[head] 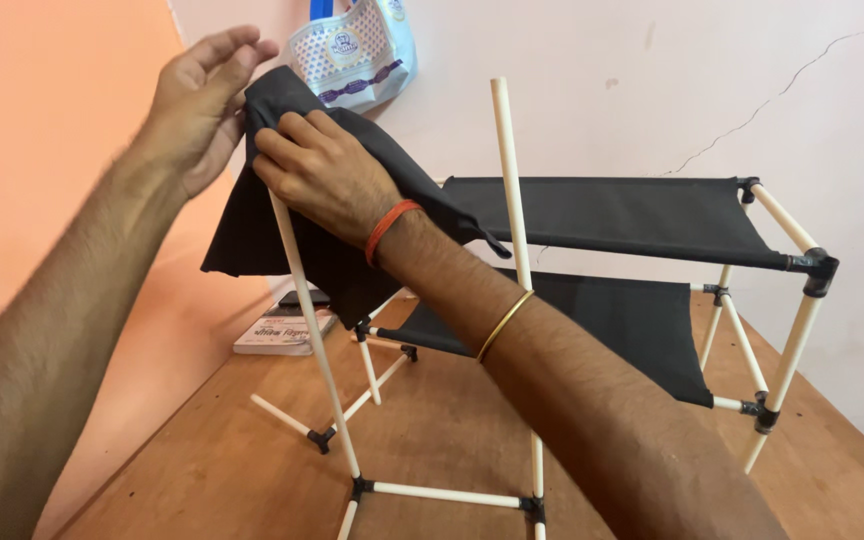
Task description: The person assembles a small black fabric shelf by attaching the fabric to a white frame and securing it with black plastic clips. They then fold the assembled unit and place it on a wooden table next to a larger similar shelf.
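The right hand (322, 175) pinches a loose black cloth panel (282, 225) against the top of a white rod (314, 330), fingers closed on the fabric. The left hand (197, 105) rests behind it, fingers spread wide and slightly curled. The cloth looks light, limp and easily creased, best gripped at its hem. The rack frame (802, 300) seems light and wobbly. It stands on a wooden table (452, 420), near the back left corner beside a book (282, 330); open room lies toward the front edge.
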